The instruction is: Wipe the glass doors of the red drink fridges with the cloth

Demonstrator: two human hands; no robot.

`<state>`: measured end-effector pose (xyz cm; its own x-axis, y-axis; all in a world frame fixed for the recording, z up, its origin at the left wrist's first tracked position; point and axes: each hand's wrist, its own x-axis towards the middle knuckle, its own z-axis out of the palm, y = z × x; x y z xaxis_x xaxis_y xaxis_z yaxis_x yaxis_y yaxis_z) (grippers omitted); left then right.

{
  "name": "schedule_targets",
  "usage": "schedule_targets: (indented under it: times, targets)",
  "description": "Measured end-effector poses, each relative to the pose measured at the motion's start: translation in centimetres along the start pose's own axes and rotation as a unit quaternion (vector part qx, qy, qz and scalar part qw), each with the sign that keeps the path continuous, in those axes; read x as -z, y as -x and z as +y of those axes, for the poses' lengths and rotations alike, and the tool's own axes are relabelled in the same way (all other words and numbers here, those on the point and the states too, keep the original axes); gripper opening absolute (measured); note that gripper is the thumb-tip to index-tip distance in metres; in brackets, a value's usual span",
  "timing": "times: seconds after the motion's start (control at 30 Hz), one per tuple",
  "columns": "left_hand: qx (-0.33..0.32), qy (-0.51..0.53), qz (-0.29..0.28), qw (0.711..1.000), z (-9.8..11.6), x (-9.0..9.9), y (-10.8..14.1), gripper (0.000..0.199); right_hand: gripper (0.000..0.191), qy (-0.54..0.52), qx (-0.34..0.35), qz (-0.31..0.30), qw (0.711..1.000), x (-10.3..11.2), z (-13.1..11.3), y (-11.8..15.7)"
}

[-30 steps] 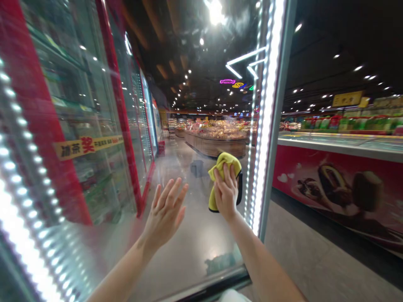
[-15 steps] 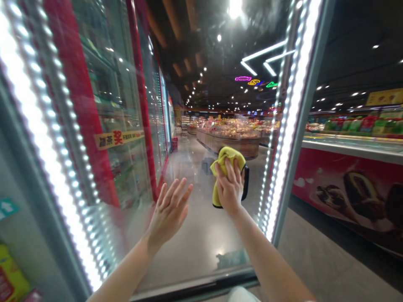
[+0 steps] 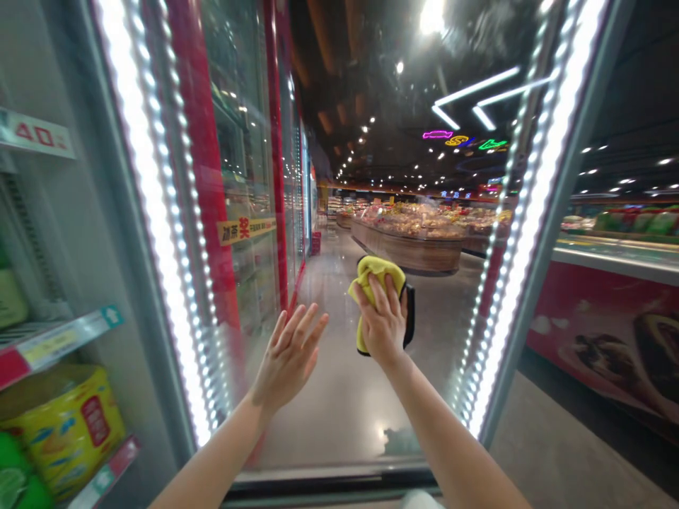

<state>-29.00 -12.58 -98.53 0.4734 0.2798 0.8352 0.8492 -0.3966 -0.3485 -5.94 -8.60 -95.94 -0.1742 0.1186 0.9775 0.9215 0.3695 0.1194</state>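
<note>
- The bare left hand (image 3: 291, 350) faces the tall clear glass door (image 3: 339, 403), fingers loosely spread; I can't tell whether it touches.
- The bare right hand (image 3: 386, 325) holds a bunched yellow cloth with black edging (image 3: 379, 266) under its fingers, at the glass.
- Beyond stands a rounded, wood-sided display counter (image 3: 408, 244).

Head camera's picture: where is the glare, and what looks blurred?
Head view: the left light strip and right light strip burn nearly white; head view: the ceiling light is washed out too; head view: the red panel at far right is smeared, while the yellow cloth looks clearer.
</note>
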Motion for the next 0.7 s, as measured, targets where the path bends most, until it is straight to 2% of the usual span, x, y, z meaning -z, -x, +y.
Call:
schedule_targets:
  times: [0.07, 0.13, 0.2, 0.27, 0.33, 0.4, 0.47, 0.53, 0.63, 0.7]
  targets:
    - [0.002, -0.006, 0.002, 1.000, -0.1, 0.1, 0.4, 0.082, 0.053, -0.027, 0.088, -0.049, 0.995, 0.6, -0.6, 1.8]
    - [0.002, -0.013, 0.002, 1.000, -0.4, 0.4, 0.9, 0.081, 0.050, -0.041, 0.128, -0.063, 0.989, 1.5, 0.1, 3.7]
    - [0.003, -0.019, 0.000, 1.000, -0.9, 0.7, 1.6, 0.081, 0.047, -0.036, 0.095, -0.039, 0.994, 2.1, 1.2, 4.3]
    - [0.010, -0.021, -0.004, 1.000, -1.5, 1.0, 2.3, 0.081, 0.046, -0.017, 0.024, 0.005, 1.000, 1.8, 1.6, 3.3]
    - [0.020, -0.023, -0.006, 1.000, -1.9, 1.2, 2.9, 0.082, 0.047, 0.003, -0.037, 0.041, 0.998, 0.9, 0.5, 1.2]
    - [0.028, -0.026, -0.006, 0.999, -2.2, 1.3, 3.3, 0.083, 0.048, 0.009, -0.053, 0.049, 0.997, -0.3, -1.6, -0.6]
    - [0.030, -0.031, -0.005, 0.999, -2.3, 1.3, 3.6, 0.083, 0.049, -0.006, -0.011, 0.018, 1.000, -1.1, -3.6, -0.9]
    - [0.034, -0.039, -0.003, 0.999, -2.4, 1.3, 3.9, 0.082, 0.050, -0.035, 0.066, -0.033, 0.997, -1.1, -4.6, 0.3]
    - [0.049, -0.046, -0.006, 0.998, -2.7, 1.5, 4.7, 0.081, 0.052, -0.061, 0.137, -0.078, 0.986, -0.2, -3.6, 3.4]
    - [0.058, -0.050, -0.014, 0.997, -3.2, 1.7, 5.5, 0.081, 0.054, -0.059, 0.120, -0.071, 0.988, 0.3, -2.5, 4.5]
